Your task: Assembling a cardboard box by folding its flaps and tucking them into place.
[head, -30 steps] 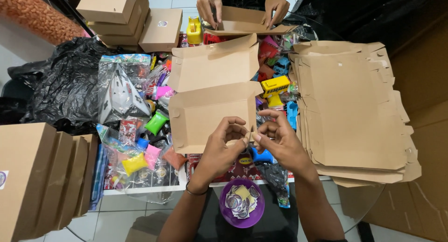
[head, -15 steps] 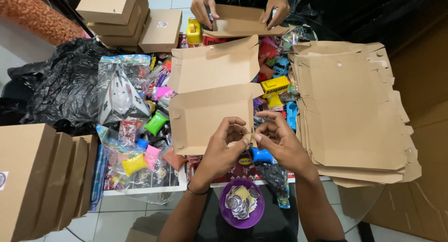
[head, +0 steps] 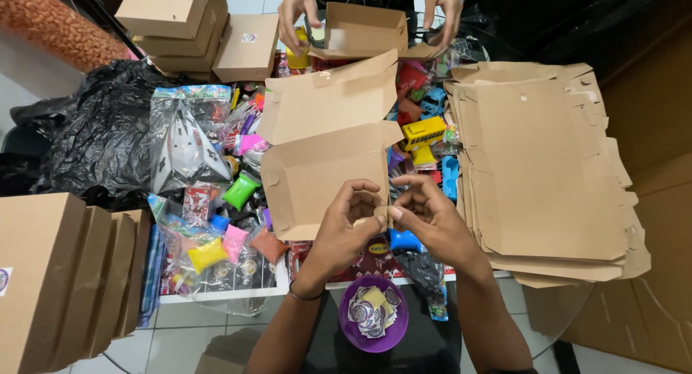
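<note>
Brown cardboard is what you work on: a half-folded box (head: 328,168) lies open on the table, amid wrapped toys (head: 216,237). Your left hand (head: 346,230) and right hand (head: 425,219) both pinch its near corner flap, fingers curled shut. You look mid-fold; next, the flap needs tucking in.

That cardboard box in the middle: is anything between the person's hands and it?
Nothing visible. Both hands, left and right, already meet at the near right corner of the open box, fingers pinching its edge flap.
</note>
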